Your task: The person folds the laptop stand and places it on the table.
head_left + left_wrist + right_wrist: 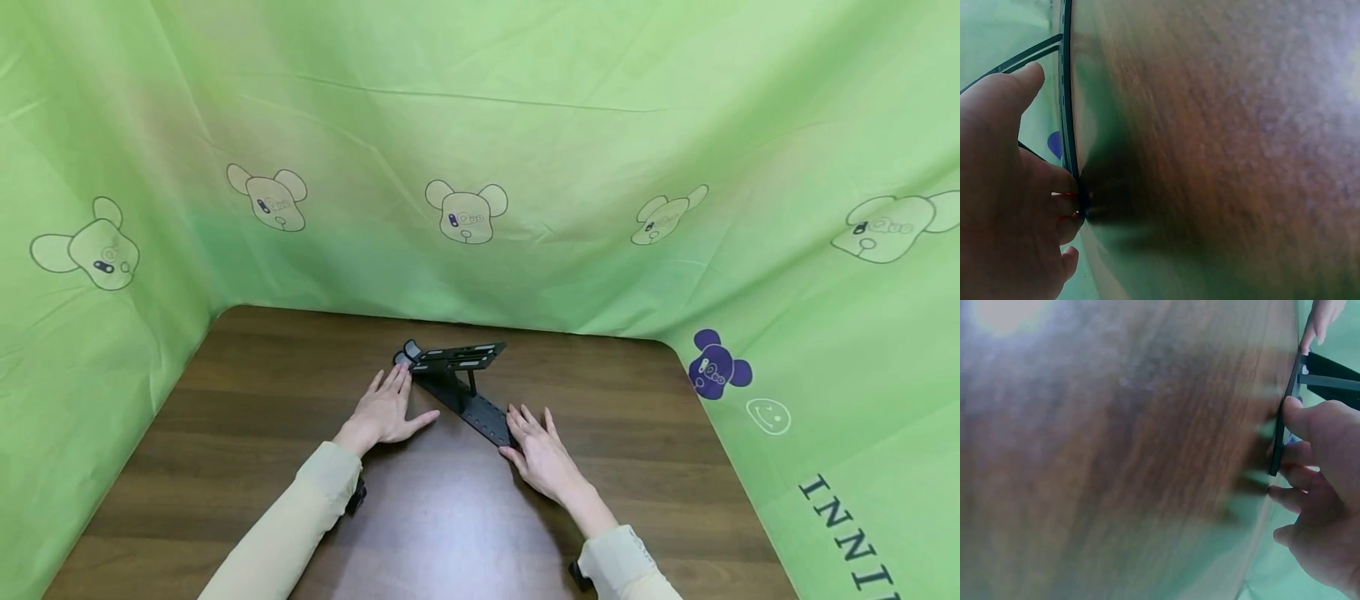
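A black folding laptop stand (483, 417) stands on the table in the head view, its base running from back left to front right. Its upper plate (457, 357) is raised on a strut, and grey pads show at its left end. My left hand (381, 414) lies with fingers extended, their tips touching the stand's left end and the thumb spread away from it. At the base's right end, my right hand (546, 457) holds the corner between thumb and fingers. The right wrist view shows the thumb against the edge of the base (1280, 440), other fingers around its end.
The brown wooden table (247, 400) extends around the stand. Green curtains (360, 108) with printed bear heads hang behind the table and along both sides. A glare spot (457, 525) lies on the tabletop between the forearms.
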Demonstrator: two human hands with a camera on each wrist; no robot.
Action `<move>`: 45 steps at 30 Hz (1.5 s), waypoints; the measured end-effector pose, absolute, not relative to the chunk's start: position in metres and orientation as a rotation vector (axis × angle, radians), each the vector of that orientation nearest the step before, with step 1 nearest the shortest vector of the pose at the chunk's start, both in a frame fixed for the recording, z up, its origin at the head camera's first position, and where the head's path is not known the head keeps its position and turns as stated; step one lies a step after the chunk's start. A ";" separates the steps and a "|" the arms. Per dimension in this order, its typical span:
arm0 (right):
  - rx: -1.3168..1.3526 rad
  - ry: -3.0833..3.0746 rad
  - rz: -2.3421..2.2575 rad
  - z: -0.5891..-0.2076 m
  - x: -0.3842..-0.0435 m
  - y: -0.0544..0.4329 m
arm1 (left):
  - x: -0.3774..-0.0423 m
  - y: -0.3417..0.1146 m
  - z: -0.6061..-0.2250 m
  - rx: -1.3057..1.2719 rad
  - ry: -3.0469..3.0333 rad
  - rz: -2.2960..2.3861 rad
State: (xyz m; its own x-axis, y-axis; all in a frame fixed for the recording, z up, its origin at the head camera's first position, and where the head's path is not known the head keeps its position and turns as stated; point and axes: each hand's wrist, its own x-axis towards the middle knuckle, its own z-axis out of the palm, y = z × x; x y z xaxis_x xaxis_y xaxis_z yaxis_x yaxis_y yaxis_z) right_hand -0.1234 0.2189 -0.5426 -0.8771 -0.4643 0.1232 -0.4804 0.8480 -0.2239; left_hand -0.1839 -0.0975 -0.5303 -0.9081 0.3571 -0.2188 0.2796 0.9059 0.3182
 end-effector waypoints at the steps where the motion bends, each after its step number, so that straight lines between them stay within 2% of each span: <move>1: 0.757 -2.960 0.383 -0.542 -0.123 0.219 | -0.185 -0.097 -0.530 0.478 2.797 0.406; 45: 0.884 -2.755 0.221 -0.550 -0.106 0.199 | -0.203 -0.076 -0.533 0.438 2.891 0.361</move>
